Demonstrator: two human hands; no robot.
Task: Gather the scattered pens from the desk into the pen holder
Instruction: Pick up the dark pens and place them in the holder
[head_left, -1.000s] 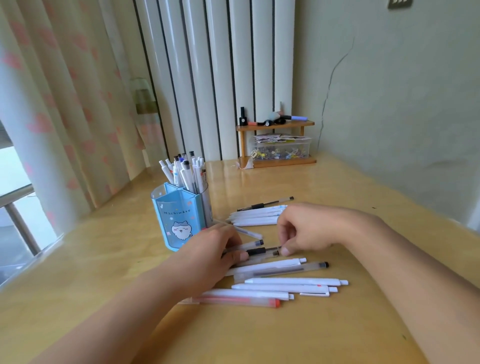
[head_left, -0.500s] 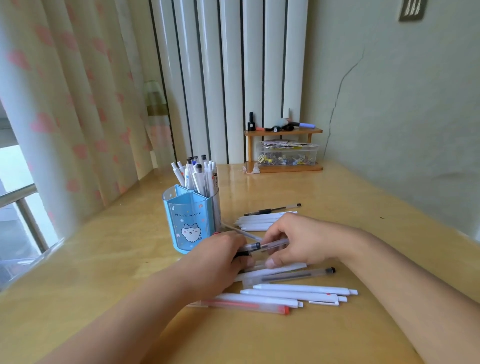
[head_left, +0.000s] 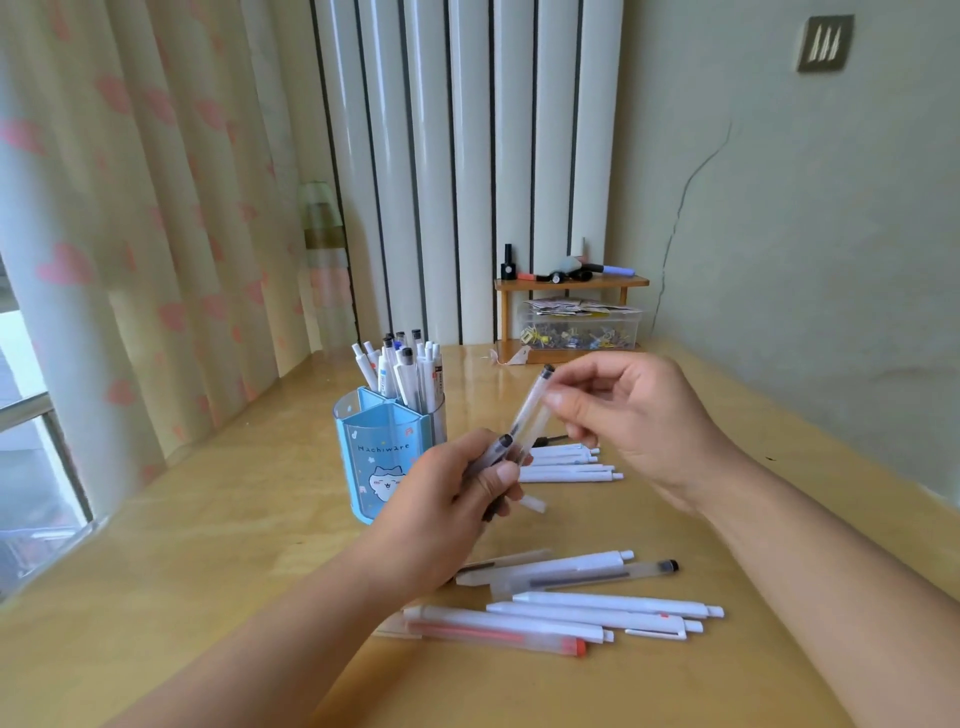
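Note:
A blue pen holder (head_left: 371, 457) with a cat picture stands on the wooden desk (head_left: 218, 561), several pens upright in its back compartment. My left hand (head_left: 441, 514) is raised just right of the holder and grips a small bunch of translucent pens. My right hand (head_left: 639, 421) pinches the upper part of one translucent black-capped pen (head_left: 530, 410), which stands tilted with its lower end in my left hand. Several pens lie in front of me, white ones (head_left: 613, 605) and one with red ink (head_left: 498, 636). More white pens (head_left: 569, 465) lie behind my hands.
A small wooden shelf (head_left: 571, 283) with a clear box of clips (head_left: 579, 330) sits at the desk's far edge by the radiator. A curtain and window are to the left, a wall to the right.
Both hands have lifted off the desk with pens in them. The right hand has raised one black-capped pen upright against the bunch in the left hand.

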